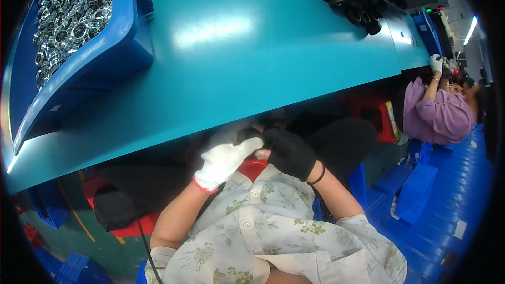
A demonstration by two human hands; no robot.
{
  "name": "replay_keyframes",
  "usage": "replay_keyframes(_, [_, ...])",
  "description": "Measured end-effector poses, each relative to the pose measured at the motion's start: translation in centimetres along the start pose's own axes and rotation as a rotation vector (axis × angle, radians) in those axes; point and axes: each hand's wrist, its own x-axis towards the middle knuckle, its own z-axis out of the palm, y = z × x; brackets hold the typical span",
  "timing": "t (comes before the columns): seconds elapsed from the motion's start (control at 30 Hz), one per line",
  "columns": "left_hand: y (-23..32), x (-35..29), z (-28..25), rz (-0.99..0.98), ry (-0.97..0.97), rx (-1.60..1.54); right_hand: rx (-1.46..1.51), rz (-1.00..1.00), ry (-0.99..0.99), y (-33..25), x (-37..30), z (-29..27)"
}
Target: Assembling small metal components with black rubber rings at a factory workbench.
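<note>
My left hand wears a white knitted glove with a red cuff. A black fingerless glove covers my right hand, its thumb bare. The two hands meet in front of my body, just below the near edge of the teal table. Both have their fingers curled closed around a small dark thing between them. It is mostly hidden by the gloves and blurred, so its kind cannot be made out.
At the left a blue bin holds many shiny silver round parts. Black ring-shaped parts lie piled at the table's far right. A co-worker in a purple top sits farther right. Blue crates stand on the floor.
</note>
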Motion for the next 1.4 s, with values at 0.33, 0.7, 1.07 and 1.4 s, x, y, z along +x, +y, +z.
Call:
replay_keyframes(0.33, [2.3,-0.3,0.5,-0.238,-0.025,-0.602,-0.165,-0.033,0.113,-0.6,-0.3,-0.6])
replay_keyframes(0.7, [1.8,-0.2,1.1,-0.193,-0.007,-0.415,-0.364,-0.129,0.083,-0.8,-0.2,-0.1])
replay_keyframes(1.07, [0.4,-0.5,1.2,-0.114,0.069,-0.096,-0.378,-0.279,0.116,-0.1,0.1,0.8])
replay_keyframes(1.4, [0.6,-0.3,0.8,-0.187,0.016,-0.157,-0.27,0.026,-0.047,-0.3,-0.3,-0.9])
